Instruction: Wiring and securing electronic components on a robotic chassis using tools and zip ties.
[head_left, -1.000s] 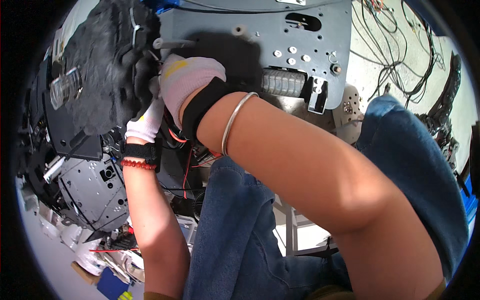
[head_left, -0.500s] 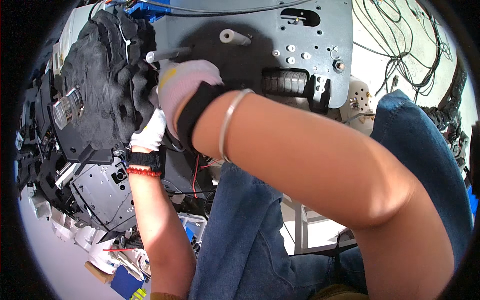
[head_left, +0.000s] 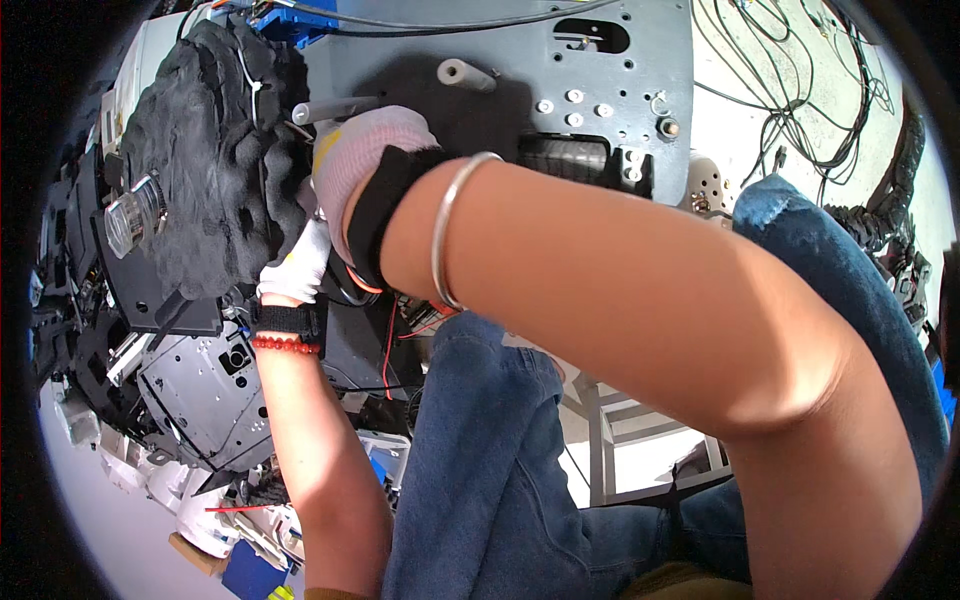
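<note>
My right hand (head_left: 372,150), in a pink knitted glove with a black wrist strap, bends down beside a lumpy black padded mass (head_left: 205,160). Its fingers are turned away from view. Just below it, my left hand (head_left: 298,265) wears a white glove and reaches up against the padding's right edge. Its fingertips are hidden, and whether either hand holds anything cannot be made out. A grey rod (head_left: 335,109) projects beside my right hand. Another pale hollow post (head_left: 465,75) stands on the grey metal plate (head_left: 660,60).
A black ribbed wheel (head_left: 565,158) sits in a slot of the plate. Red wires (head_left: 390,350) hang below my right wrist. Loose black cables (head_left: 800,110) lie on the pale floor at right. A grey stool frame (head_left: 600,440) stands beyond my knees.
The plate and wheel have shifted slightly left in view. My right elbow sits a little farther right, and an orange strand now shows by my right wrist. Both hands stay at the padding.
</note>
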